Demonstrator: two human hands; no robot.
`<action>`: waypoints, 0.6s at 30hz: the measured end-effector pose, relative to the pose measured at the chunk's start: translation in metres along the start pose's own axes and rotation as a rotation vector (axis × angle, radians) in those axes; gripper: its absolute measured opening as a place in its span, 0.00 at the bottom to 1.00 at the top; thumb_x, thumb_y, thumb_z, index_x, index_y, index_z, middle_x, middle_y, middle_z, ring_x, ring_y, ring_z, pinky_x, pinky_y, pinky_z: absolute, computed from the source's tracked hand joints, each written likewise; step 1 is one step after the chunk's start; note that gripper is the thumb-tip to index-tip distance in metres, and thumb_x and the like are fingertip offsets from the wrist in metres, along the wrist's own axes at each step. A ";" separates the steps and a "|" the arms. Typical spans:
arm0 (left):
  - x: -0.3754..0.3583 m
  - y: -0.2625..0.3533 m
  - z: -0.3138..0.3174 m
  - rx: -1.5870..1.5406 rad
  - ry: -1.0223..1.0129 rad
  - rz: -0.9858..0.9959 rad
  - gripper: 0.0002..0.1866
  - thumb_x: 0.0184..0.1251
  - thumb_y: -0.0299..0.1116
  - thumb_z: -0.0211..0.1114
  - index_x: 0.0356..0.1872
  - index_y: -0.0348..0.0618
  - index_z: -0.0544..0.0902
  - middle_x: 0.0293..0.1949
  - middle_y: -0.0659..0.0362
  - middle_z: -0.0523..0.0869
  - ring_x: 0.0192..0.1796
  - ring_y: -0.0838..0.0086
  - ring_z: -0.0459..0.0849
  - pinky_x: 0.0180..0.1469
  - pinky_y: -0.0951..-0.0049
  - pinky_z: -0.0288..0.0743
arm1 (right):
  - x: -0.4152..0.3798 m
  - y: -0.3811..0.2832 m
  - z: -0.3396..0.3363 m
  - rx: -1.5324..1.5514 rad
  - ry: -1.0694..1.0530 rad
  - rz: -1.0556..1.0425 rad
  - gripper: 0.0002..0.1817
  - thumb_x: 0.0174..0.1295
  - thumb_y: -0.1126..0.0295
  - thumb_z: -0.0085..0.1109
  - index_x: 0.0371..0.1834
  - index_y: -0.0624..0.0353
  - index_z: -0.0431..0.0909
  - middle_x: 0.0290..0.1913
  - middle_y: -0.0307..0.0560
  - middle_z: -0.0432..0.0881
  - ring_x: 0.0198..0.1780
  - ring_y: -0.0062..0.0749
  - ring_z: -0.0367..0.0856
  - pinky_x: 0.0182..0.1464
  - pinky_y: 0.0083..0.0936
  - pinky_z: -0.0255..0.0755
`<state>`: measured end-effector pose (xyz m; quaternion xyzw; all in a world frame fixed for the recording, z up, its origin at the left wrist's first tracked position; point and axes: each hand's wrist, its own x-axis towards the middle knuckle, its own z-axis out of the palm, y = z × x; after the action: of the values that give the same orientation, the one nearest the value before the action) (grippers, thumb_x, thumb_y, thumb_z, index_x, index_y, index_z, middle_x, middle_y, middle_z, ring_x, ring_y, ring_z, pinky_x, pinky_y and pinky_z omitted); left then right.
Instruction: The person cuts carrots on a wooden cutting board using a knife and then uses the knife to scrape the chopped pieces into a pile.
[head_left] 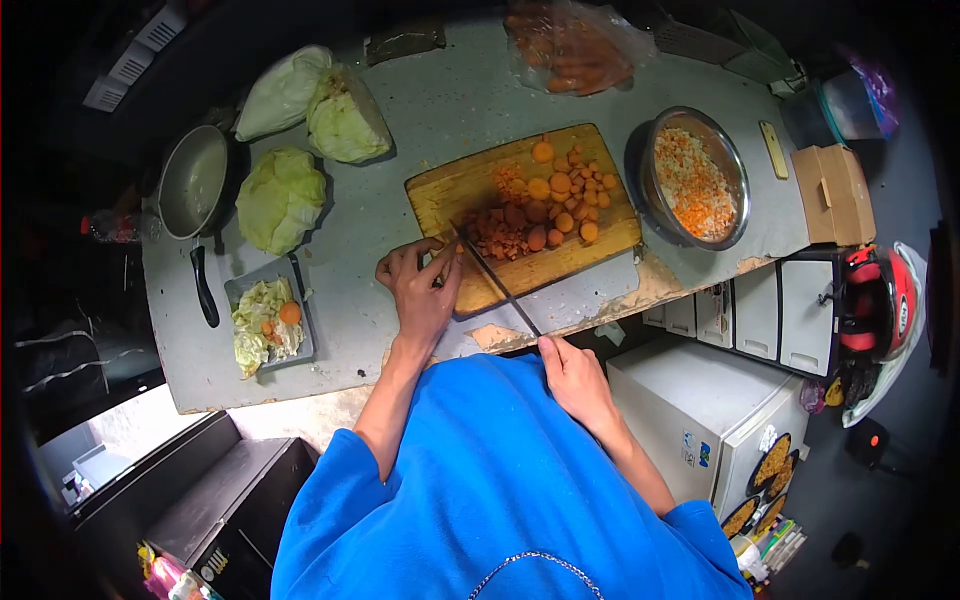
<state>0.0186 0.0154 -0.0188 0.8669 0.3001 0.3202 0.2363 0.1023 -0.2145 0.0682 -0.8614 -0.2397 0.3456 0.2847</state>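
A wooden cutting board lies on the grey table, with diced carrot near its middle and round carrot slices toward its right. My right hand is closed on the handle of a knife at the table's front edge. The blade reaches up and left across the board. At the board's left edge my left hand has its fingers bent together beside the blade tip, pinching a small orange carrot piece.
Cabbages and a pan stand left, above a tray of scraps. A metal bowl of shredded vegetables is right of the board. A bag of carrots lies at the back. A white fridge stands below the table's right side.
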 end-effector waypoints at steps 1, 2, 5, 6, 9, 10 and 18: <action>0.000 0.001 0.000 -0.003 -0.005 0.004 0.09 0.64 0.36 0.77 0.44 0.51 0.95 0.47 0.62 0.88 0.55 0.65 0.79 0.67 0.53 0.55 | 0.000 0.000 0.001 0.003 0.004 0.004 0.24 0.82 0.53 0.49 0.40 0.64 0.81 0.31 0.70 0.84 0.39 0.73 0.83 0.41 0.58 0.75; 0.000 0.001 0.000 -0.033 0.003 -0.041 0.09 0.63 0.36 0.78 0.43 0.50 0.95 0.47 0.62 0.88 0.55 0.65 0.79 0.67 0.54 0.55 | 0.000 0.001 0.001 -0.008 0.003 0.001 0.24 0.82 0.53 0.49 0.40 0.64 0.81 0.31 0.71 0.84 0.39 0.74 0.83 0.40 0.59 0.75; 0.001 0.003 -0.001 -0.065 0.005 -0.091 0.09 0.62 0.36 0.79 0.42 0.49 0.95 0.46 0.62 0.88 0.55 0.65 0.79 0.66 0.56 0.55 | 0.002 0.000 0.002 -0.015 0.004 -0.007 0.25 0.82 0.52 0.49 0.38 0.65 0.81 0.30 0.72 0.83 0.38 0.74 0.83 0.40 0.60 0.75; 0.001 0.003 -0.002 -0.069 -0.002 -0.093 0.09 0.62 0.36 0.79 0.42 0.49 0.95 0.46 0.62 0.89 0.54 0.65 0.79 0.66 0.57 0.56 | 0.002 0.000 0.002 -0.011 0.008 -0.010 0.25 0.82 0.52 0.49 0.38 0.65 0.80 0.30 0.72 0.83 0.38 0.74 0.83 0.40 0.60 0.75; 0.002 0.004 -0.002 -0.073 -0.005 -0.097 0.08 0.61 0.36 0.80 0.41 0.49 0.95 0.45 0.63 0.89 0.54 0.65 0.78 0.65 0.57 0.56 | 0.002 -0.002 0.003 -0.012 0.009 -0.012 0.25 0.82 0.52 0.49 0.38 0.65 0.80 0.30 0.72 0.83 0.38 0.74 0.83 0.40 0.59 0.75; 0.002 0.005 -0.003 -0.074 -0.005 -0.099 0.08 0.61 0.36 0.80 0.41 0.49 0.95 0.45 0.63 0.89 0.54 0.65 0.78 0.65 0.57 0.56 | 0.002 -0.002 0.003 -0.014 0.008 -0.011 0.25 0.82 0.52 0.49 0.38 0.65 0.80 0.30 0.72 0.83 0.38 0.74 0.83 0.40 0.59 0.75; 0.004 0.007 -0.008 -0.055 -0.072 -0.128 0.09 0.63 0.37 0.79 0.43 0.50 0.96 0.46 0.61 0.88 0.57 0.65 0.79 0.67 0.59 0.57 | 0.002 -0.017 0.009 -0.258 0.003 0.066 0.25 0.82 0.54 0.48 0.37 0.67 0.80 0.33 0.71 0.85 0.38 0.75 0.82 0.38 0.59 0.73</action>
<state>0.0178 0.0152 -0.0077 0.8501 0.3372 0.2814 0.2906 0.0936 -0.1980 0.0726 -0.8987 -0.2532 0.3200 0.1604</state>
